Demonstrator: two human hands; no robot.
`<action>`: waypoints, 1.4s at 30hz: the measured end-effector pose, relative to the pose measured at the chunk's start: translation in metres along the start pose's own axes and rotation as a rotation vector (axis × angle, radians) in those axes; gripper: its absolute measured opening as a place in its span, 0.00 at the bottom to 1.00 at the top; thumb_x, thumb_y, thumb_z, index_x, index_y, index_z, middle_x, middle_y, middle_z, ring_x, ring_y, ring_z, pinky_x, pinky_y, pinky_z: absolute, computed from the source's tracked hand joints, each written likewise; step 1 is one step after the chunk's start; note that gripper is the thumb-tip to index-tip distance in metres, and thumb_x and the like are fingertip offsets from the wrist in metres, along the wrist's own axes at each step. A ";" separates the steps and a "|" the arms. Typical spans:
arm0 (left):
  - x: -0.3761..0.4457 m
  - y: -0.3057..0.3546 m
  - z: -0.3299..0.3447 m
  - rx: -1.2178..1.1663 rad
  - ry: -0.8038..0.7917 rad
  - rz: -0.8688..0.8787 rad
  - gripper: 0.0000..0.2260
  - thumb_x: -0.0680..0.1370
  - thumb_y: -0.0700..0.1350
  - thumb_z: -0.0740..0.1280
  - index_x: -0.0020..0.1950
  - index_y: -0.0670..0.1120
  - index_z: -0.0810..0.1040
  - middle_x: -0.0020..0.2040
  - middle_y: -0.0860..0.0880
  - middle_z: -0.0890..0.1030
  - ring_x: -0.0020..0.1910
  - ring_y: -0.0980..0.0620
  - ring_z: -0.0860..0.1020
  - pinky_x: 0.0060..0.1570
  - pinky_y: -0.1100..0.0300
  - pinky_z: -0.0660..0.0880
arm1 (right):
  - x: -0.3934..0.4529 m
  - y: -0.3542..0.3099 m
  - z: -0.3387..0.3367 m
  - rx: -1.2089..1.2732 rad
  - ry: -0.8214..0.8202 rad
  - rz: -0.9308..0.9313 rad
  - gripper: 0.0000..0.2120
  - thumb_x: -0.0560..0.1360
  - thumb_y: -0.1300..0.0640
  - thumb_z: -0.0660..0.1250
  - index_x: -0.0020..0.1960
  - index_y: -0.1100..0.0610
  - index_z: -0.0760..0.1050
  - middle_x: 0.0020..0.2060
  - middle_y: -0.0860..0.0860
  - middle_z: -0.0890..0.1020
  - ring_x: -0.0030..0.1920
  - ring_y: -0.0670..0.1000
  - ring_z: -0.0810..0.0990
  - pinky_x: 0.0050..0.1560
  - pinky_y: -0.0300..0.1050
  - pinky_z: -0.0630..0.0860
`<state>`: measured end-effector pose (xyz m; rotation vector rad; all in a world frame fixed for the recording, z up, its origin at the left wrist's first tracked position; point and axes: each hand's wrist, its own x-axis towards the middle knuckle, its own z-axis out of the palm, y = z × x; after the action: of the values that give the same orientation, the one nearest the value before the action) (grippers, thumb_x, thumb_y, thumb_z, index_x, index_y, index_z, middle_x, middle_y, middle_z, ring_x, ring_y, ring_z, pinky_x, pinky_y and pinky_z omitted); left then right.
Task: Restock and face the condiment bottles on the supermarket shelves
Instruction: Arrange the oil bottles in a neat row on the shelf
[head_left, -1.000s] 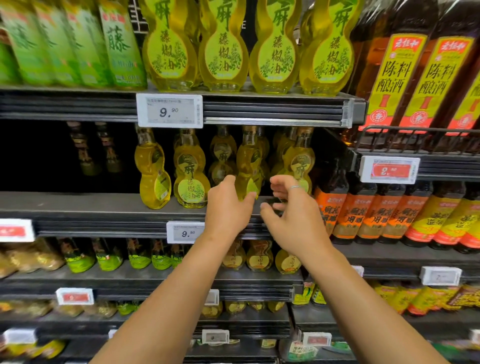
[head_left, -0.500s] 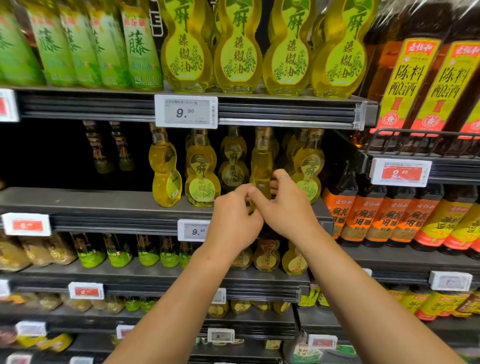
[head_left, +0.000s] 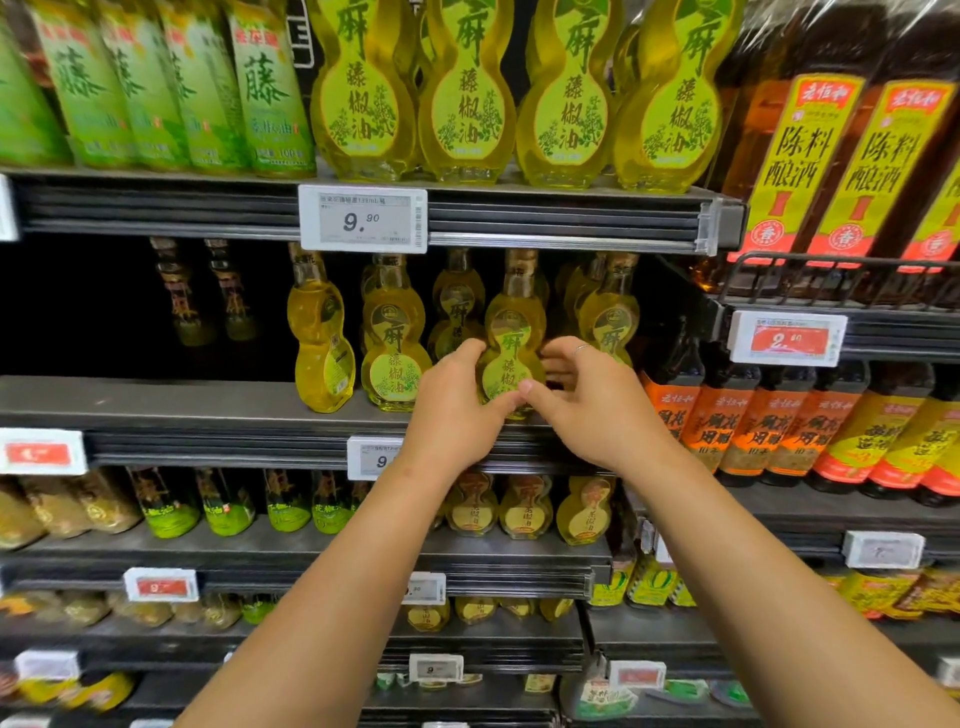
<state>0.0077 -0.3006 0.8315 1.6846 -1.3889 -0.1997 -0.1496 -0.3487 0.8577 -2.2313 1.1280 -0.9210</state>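
Observation:
A small gourd-shaped bottle of yellow oil (head_left: 511, 338) stands at the front of the middle shelf (head_left: 182, 402), its green label facing me. My left hand (head_left: 457, 410) grips its lower bulb from the left. My right hand (head_left: 587, 400) holds it from the right, thumb tip on the label, a ring on one finger. Two like bottles stand to its left: one facing front (head_left: 393, 348), one turned sideways (head_left: 319, 343). More of the same stand behind and to the right (head_left: 608, 312).
Large gourd bottles (head_left: 470, 93) and green-labelled bottles (head_left: 260, 88) fill the shelf above, with a 9.90 price tag (head_left: 362, 218) on its edge. Dark bottles with orange labels (head_left: 737, 426) stand at the right. The middle shelf's left part is dark, with two bottles (head_left: 208, 296) far back.
Both hands closed in on the gourd bottle and now hold it from either side. Its label has come round to face front, and the bottle stands at the shelf's front edge.

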 end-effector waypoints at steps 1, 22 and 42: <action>0.001 -0.002 0.001 0.006 0.010 -0.007 0.25 0.75 0.51 0.76 0.69 0.47 0.74 0.60 0.50 0.81 0.58 0.50 0.80 0.57 0.48 0.81 | -0.006 0.007 -0.003 -0.003 0.096 0.002 0.18 0.76 0.49 0.73 0.65 0.51 0.77 0.51 0.40 0.81 0.51 0.38 0.80 0.49 0.28 0.76; 0.020 0.003 0.019 0.120 0.175 -0.017 0.28 0.72 0.53 0.79 0.68 0.42 0.79 0.58 0.45 0.84 0.58 0.46 0.81 0.51 0.63 0.70 | 0.004 0.050 -0.002 -0.163 0.273 0.174 0.40 0.75 0.43 0.73 0.78 0.60 0.61 0.66 0.59 0.77 0.66 0.61 0.76 0.60 0.50 0.75; -0.040 -0.007 -0.045 0.108 0.417 0.108 0.04 0.77 0.46 0.72 0.50 0.52 0.79 0.42 0.57 0.79 0.43 0.59 0.78 0.45 0.59 0.79 | -0.048 0.029 0.008 -0.062 0.388 0.032 0.23 0.74 0.48 0.74 0.66 0.49 0.73 0.54 0.45 0.78 0.52 0.45 0.77 0.53 0.44 0.77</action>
<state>0.0267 -0.2427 0.8360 1.6177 -1.1850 0.2790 -0.1795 -0.3236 0.8166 -2.1295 1.3695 -1.3630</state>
